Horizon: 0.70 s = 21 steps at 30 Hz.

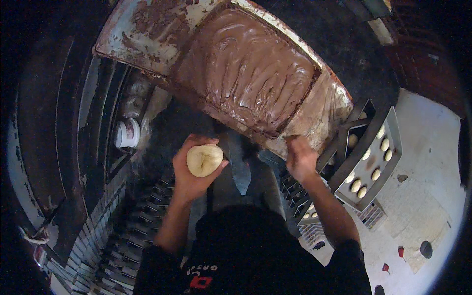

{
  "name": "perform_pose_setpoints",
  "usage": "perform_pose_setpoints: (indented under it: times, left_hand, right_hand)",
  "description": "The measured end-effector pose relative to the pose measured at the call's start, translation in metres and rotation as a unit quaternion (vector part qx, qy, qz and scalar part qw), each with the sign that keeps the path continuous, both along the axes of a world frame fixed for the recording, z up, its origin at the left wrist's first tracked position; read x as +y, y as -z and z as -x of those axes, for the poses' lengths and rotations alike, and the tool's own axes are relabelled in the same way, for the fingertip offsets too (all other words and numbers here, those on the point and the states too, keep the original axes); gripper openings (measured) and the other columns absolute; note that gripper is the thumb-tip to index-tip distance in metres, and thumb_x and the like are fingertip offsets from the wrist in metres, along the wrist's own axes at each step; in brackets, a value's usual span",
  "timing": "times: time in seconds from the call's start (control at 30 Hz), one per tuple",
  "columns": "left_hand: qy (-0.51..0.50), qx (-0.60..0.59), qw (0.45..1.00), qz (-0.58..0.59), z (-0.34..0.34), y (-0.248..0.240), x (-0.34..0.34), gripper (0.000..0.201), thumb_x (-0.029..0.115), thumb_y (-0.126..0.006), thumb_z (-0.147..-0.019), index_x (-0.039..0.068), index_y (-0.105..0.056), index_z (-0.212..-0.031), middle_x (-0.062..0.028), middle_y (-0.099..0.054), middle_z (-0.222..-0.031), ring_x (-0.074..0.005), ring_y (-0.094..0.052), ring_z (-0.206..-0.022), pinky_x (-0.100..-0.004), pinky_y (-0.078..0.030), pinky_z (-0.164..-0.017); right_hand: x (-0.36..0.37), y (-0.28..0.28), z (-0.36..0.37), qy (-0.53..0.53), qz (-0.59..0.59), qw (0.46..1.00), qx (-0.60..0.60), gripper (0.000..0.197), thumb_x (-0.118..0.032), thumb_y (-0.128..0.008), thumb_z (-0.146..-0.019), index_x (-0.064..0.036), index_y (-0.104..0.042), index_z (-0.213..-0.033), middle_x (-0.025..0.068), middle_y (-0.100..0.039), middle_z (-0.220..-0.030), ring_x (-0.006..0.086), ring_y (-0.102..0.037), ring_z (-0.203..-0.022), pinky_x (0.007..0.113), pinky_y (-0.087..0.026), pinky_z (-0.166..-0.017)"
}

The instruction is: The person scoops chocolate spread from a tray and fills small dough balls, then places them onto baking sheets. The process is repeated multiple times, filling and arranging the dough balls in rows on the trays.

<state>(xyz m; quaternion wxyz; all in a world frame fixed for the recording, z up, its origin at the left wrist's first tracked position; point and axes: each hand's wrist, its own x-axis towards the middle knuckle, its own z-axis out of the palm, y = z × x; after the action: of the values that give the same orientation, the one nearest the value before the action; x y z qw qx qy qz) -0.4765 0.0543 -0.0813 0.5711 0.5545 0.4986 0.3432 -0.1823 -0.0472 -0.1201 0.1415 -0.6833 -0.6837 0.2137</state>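
My left hand point(189, 169) is wrapped round a pale ball of dough point(204, 161), with fingers and thumb about its sides. A crease or dent marks its upward face. Ahead of me lies a wide, worn tray point(328, 101) with a thick layer of glossy brown chocolate-like paste point(246, 64), its surface streaked and ridged. Over the tray's near right edge is my right hand point(301, 158), slightly blurred, its fingers curled together. What those fingers hold, if anything, is too smeared to make out.
On the right, a metal baking tray point(391, 147) carries several small pale dough pieces, with darker trays beside and below it. Racked metal sheets point(140, 241) stand at lower left. A white tub point(128, 133) sits at left. Scraps lie on the pale floor point(418, 206).
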Motion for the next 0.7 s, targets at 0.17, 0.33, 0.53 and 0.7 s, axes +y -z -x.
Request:
perform_pose_setpoints:
  times: [0.17, 0.33, 0.53, 0.7]
  left_hand:
    - [-0.024, 0.003, 1.0, 0.004, -0.012, -0.003, -0.014, 0.049, 0.0, -0.09, -0.067, 0.001, -0.063, -0.109, -0.011, -0.065, -0.109, -0.0196, -0.064, -0.1, -0.0332, -0.053, -0.088]
    - [-0.032, 0.04, 0.998, -0.02, -0.017, 0.002, -0.021, 0.046, 0.001, -0.089, -0.069, 0.002, -0.064, -0.108, -0.0097, -0.065, -0.108, -0.0192, -0.064, -0.099, -0.0331, -0.053, -0.087]
    - [0.024, -0.036, 0.999, -0.005, -0.042, -0.021, -0.014, 0.044, 0.002, -0.089, -0.07, 0.004, -0.066, -0.108, -0.0076, -0.067, -0.107, -0.0165, -0.065, -0.1, -0.0315, -0.053, -0.087]
    - [0.081, -0.113, 0.99, 0.024, -0.067, -0.065, -0.001, 0.048, 0.004, -0.09, -0.07, 0.005, -0.067, -0.112, -0.0056, -0.069, -0.106, -0.0136, -0.066, -0.097, -0.0308, -0.053, -0.086]
  right_hand:
    - [-0.002, 0.008, 0.0, 0.034, 0.03, 0.999, 0.023, 0.027, 0.005, -0.066, -0.083, -0.0059, -0.069, -0.107, 0.0134, -0.065, -0.094, 0.031, -0.066, -0.088, 0.036, -0.055, -0.073]
    - [0.004, -0.016, 0.004, 0.121, 0.118, 0.903, 0.394, 0.015, -0.003, -0.066, -0.094, -0.0017, -0.069, -0.108, 0.0089, -0.067, -0.095, 0.0201, -0.067, -0.086, 0.031, -0.052, -0.079]
    - [0.029, -0.125, 0.008, 0.107, 0.059, 0.838, 0.532, 0.012, -0.006, -0.069, -0.093, 0.0021, -0.071, -0.101, 0.0113, -0.069, -0.092, 0.02, -0.066, -0.086, 0.033, -0.05, -0.078]
    - [0.035, -0.166, 0.012, -0.017, -0.047, 0.876, 0.479, 0.008, -0.002, -0.071, -0.089, 0.0006, -0.072, -0.097, 0.0154, -0.071, -0.091, 0.0246, -0.067, -0.083, 0.035, -0.052, -0.073]
